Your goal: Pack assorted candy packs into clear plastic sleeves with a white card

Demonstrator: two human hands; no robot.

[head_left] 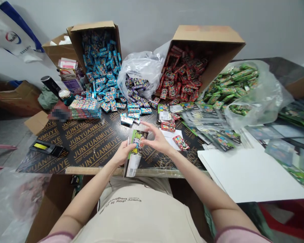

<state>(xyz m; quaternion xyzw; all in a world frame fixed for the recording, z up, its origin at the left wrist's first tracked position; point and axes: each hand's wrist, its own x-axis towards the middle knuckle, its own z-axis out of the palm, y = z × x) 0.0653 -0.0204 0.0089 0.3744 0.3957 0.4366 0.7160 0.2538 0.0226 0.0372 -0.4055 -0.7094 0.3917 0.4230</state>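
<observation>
My left hand (123, 152) is closed on the left edge of a flat plastic pouch (133, 161), with the thumb across its front. The pouch has a green and black printed top, a clear lower part and a barcode label near the bottom. My right hand (157, 140) is at the pouch's upper right edge, its thumb and a fingertip pinching there, with other fingers raised. Just beyond the hands lie several small blue candy packs (133, 110). Small red packs (168, 127) and a single red pack (181, 142) on white paper are to the right.
Blue packs spill from a cardboard box (74, 28); red packs fill another box (212, 33). Between them is a clear bag (142, 64) of purple packs. Green packs (239, 81) and stacked pouches (205, 118) lie right. A black tape dispenser (47, 147) sits left.
</observation>
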